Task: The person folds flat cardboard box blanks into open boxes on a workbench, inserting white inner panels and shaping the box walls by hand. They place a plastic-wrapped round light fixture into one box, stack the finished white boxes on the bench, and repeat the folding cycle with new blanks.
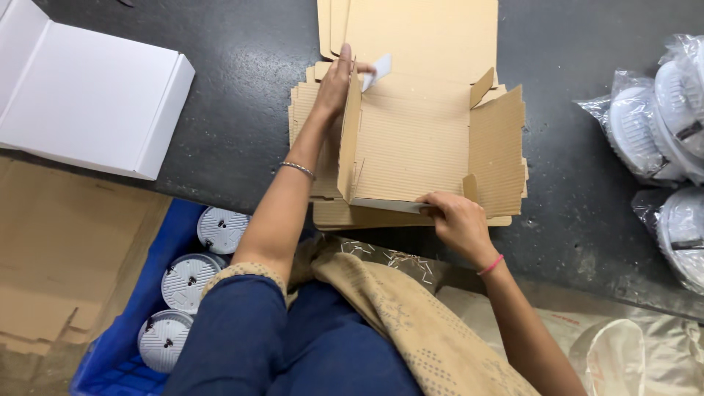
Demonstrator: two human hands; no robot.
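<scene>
At the counter's near edge, the left hand (336, 82) pinches the cardboard box (418, 150) side flap upright; the right hand (456, 220) pinches its front edge. It looks light, stiff, bendy at folds.

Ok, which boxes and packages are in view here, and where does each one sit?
Half-folded brown corrugated cardboard box: centre of the table, on a stack of flat blanks, left hand and right hand on its walls.
Open white rectangular cardboard box: upper left.
Clear plastic bags of round white fixtures: right edge.
Blue plastic crate: lower left, holding round fixtures.
</scene>
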